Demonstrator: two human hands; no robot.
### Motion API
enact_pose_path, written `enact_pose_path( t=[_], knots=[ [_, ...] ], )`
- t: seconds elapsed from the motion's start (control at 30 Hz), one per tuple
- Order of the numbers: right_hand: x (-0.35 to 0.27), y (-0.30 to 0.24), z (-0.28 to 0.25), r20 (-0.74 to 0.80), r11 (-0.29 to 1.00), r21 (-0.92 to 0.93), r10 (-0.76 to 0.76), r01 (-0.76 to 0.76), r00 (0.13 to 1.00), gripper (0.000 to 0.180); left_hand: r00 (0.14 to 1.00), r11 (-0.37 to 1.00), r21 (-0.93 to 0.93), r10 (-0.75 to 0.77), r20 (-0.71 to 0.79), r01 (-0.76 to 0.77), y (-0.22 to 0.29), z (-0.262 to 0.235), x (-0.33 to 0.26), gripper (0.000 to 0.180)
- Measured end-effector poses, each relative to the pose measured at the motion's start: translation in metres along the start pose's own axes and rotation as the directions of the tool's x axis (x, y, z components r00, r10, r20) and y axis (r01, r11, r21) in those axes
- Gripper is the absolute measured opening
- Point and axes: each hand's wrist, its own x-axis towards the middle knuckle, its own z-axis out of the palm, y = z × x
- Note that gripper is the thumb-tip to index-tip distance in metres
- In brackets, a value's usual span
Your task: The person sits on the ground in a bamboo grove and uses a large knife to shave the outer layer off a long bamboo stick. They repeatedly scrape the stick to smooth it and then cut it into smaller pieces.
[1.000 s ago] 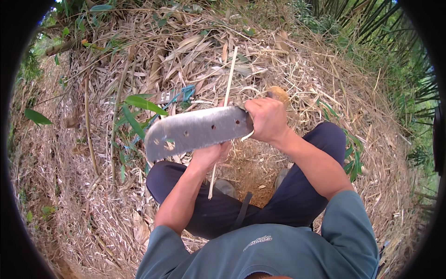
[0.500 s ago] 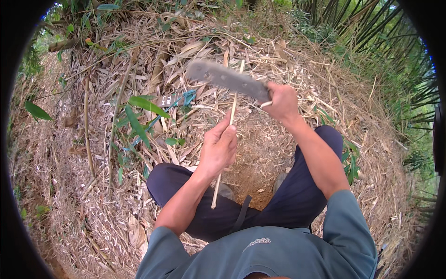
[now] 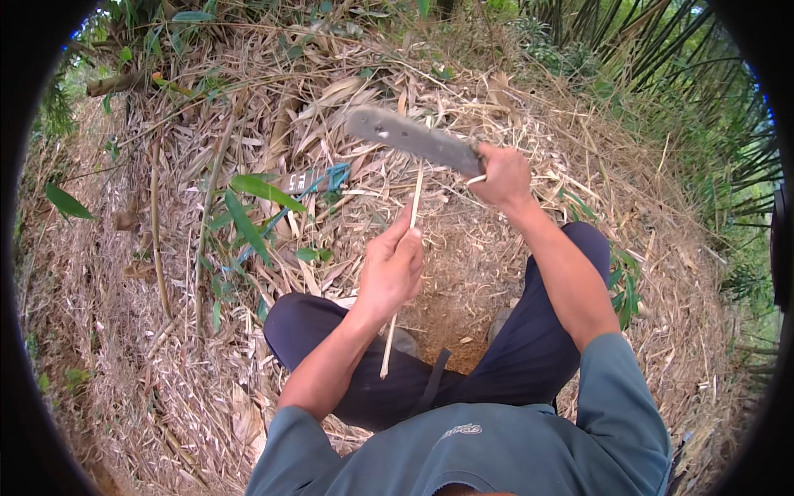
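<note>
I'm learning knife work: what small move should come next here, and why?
Probably slide the left hand a little along the pale stick toward its near end: the knife in the right hand crosses the stick's view just beyond that hand, and bare stick shows on the near side. Whether blade and stick touch is unclear.

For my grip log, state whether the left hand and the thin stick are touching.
Touching: the head view shows the left hand gripping the thin stick, which emerges above and below it.
</note>
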Motion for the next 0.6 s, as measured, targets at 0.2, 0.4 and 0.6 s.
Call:
enact_pose_path(
  t=[0.2,0.4,0.6],
  knots=[
    [-0.006,-0.021,-0.004,-0.077,0.945,0.025,-0.324,0.326,0.943,0.020,0.997,0.995,0.075,-0.063,0.042,0.060,-0.007,-0.011,0.001,0.050],
    [0.009,0.015,-0.012,0.106,0.932,0.186,0.297,-0.312,0.949,0.027,0.991,0.995,0.102,-0.022,0.135,0.008,-0.007,-0.001,-0.016,0.049],
    [0.021,0.011,-0.021,0.051,0.883,0.151,0.442,-0.445,0.896,0.026,0.990,1.000,0.018,-0.020,0.137,0.017,0.011,0.002,-0.004,0.046]
  ],
)
